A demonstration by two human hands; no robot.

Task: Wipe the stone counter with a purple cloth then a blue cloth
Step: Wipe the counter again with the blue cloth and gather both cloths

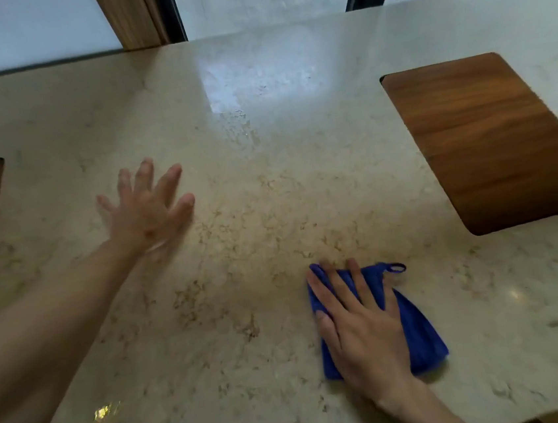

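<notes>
Two hands on stone counter (pixel 268 185) — right hand (pixel 358 327) flat atop blue cloth (pixel 417 331).

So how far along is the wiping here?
Purple cloth is out of sight, so that pass looks done. The right hand presses the blue cloth flat on the counter; the left hand is spread, empty. A streaky patch near the far edge may remain.

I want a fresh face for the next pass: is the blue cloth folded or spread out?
Folded. The blue cloth is a compact pad under the right hand, hanging loop at its far corner.
</notes>
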